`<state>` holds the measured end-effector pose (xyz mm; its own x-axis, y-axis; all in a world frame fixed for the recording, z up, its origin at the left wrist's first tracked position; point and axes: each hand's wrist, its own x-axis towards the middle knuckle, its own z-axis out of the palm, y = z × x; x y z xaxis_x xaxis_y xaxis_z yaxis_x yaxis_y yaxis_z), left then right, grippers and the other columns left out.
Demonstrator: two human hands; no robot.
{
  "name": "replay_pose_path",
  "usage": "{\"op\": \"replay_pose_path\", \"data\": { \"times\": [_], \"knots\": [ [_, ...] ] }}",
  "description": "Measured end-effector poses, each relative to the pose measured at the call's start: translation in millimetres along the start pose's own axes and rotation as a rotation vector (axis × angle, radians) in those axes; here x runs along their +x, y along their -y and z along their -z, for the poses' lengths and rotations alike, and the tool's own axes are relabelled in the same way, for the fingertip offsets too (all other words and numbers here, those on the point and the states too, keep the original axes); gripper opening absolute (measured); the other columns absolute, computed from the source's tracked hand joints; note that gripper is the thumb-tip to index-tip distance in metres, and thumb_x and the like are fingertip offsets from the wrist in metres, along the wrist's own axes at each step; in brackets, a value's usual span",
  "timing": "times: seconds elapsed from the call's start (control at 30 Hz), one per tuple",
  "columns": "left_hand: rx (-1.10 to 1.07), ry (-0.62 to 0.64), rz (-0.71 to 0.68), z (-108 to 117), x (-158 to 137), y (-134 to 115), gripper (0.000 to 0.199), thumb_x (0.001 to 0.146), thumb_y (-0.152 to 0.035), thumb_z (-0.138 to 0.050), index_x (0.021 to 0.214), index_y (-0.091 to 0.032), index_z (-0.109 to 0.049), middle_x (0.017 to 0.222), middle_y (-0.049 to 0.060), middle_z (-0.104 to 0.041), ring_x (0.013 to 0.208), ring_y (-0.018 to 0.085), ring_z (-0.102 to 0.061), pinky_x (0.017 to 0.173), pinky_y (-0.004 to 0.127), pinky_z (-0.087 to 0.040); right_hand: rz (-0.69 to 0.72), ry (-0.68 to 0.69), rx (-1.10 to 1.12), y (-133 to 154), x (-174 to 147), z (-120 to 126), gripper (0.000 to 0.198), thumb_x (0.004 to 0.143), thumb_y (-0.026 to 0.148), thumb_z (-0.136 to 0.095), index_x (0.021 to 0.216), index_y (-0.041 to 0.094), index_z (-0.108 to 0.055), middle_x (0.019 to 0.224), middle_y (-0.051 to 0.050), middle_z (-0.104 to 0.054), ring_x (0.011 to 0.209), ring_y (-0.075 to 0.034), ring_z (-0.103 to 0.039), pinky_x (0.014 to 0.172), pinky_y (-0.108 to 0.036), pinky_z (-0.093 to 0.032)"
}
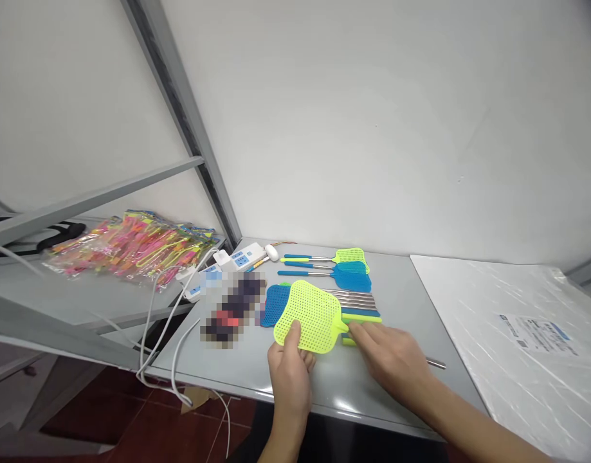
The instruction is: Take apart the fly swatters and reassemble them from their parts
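My left hand point(290, 366) grips the lower edge of a yellow-green fly swatter head point(309, 316), thumb on top of the mesh. At the swatter's narrow neck, the fingers of my right hand point(389, 355) are closed; whether they also hold a rod is hidden. A metal rod end point(436, 363) sticks out beyond my right wrist. Behind the held head lies a blue fly swatter head point(274, 305), partly covered. Several metal rods point(355, 299) with blue and green handles point(365, 317) lie just past my right hand.
Finished-looking swatters with blue heads point(353, 278) and a green head point(350, 256) lie farther back. A white power strip point(247, 257) with cables and a blurred item point(235, 308) are left. Bagged colourful goods point(145, 247) fill a side shelf. A wrapped white panel point(507, 334) lies right.
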<state>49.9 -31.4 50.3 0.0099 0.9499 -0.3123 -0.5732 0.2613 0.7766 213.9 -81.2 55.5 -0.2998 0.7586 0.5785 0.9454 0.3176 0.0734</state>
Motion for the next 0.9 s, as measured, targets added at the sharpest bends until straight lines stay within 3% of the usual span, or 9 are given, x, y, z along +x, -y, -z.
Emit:
{"op": "replay_pose_path", "data": {
  "times": [0.17, 0.33, 0.47, 0.6, 0.7, 0.8, 0.9],
  "knots": [
    [-0.068, -0.087, 0.056, -2, 1, 0, 0.045, 0.074, -0.041, -0.07, 0.058, -0.022, -0.033, 0.047, -0.012, -0.023, 0.037, 0.003, -0.019, 0.036, 0.019, -0.019, 0.135, 0.003, -0.105, -7, 10, 5, 0.023, 0.095, 0.013, -0.044, 0.111, 0.009, -0.06, 0.07, -0.003, -0.06, 0.063, -0.016, -0.048, 0.055, -0.032, -0.028],
    [-0.075, -0.074, 0.08, -1, 4, 2, 0.041, 0.076, -0.042, -0.068, 0.06, -0.021, -0.037, 0.045, -0.012, -0.025, 0.034, 0.003, -0.019, 0.034, 0.018, -0.018, 0.167, -0.014, -0.143, -11, 14, 4, 0.03, 0.092, 0.011, -0.052, 0.122, 0.008, -0.056, 0.074, -0.004, -0.063, 0.066, -0.017, -0.051, 0.057, -0.033, -0.027],
    [-0.066, -0.035, 0.1, 3, 4, 13, 0.038, 0.08, -0.047, -0.063, 0.063, -0.02, -0.043, 0.039, -0.012, -0.027, 0.032, 0.004, -0.017, 0.034, 0.018, -0.019, 0.022, 0.124, -0.03, -13, 21, -2, 0.015, 0.095, 0.024, -0.051, 0.096, 0.017, -0.065, 0.068, 0.0, -0.061, 0.059, -0.015, -0.053, 0.054, -0.032, -0.027],
    [-0.045, 0.026, 0.141, 13, 1, 26, 0.042, 0.081, -0.05, -0.063, 0.06, -0.019, -0.045, 0.036, -0.011, -0.029, 0.031, 0.004, -0.019, 0.034, 0.018, -0.022, -0.048, 0.344, 0.135, -13, 23, -8, 0.023, 0.096, 0.026, -0.049, 0.076, 0.021, -0.06, 0.068, 0.002, -0.06, 0.056, -0.014, -0.054, 0.048, -0.03, -0.023],
    [-0.071, 0.009, 0.159, 18, 0, 28, 0.04, 0.081, -0.049, -0.063, 0.062, -0.018, -0.047, 0.037, -0.011, -0.03, 0.03, 0.004, -0.018, 0.033, 0.018, -0.022, 0.041, 0.238, 0.089, -8, 20, -10, 0.023, 0.095, 0.016, -0.045, 0.08, 0.019, -0.062, 0.069, -0.001, -0.06, 0.06, -0.015, -0.053, 0.052, -0.031, -0.026],
    [-0.133, -0.027, 0.171, 20, 3, 19, 0.04, 0.083, -0.049, -0.061, 0.062, -0.019, -0.045, 0.039, -0.011, -0.029, 0.03, 0.003, -0.018, 0.033, 0.018, -0.022, 0.167, 0.072, -0.015, -7, 17, -10, 0.025, 0.094, 0.008, -0.04, 0.099, 0.013, -0.064, 0.074, -0.005, -0.062, 0.066, -0.018, -0.052, 0.059, -0.032, -0.029],
    [-0.18, -0.1, 0.084, 25, 12, 3, 0.041, 0.082, -0.05, -0.062, 0.063, -0.019, -0.043, 0.046, -0.01, -0.035, 0.031, 0.003, -0.023, 0.033, 0.018, -0.024, 0.197, -0.004, -0.068, -19, 18, -8, 0.023, 0.095, 0.009, -0.042, 0.101, 0.012, -0.064, 0.077, -0.006, -0.064, 0.07, -0.018, -0.052, 0.063, -0.033, -0.03]
  ]
}}
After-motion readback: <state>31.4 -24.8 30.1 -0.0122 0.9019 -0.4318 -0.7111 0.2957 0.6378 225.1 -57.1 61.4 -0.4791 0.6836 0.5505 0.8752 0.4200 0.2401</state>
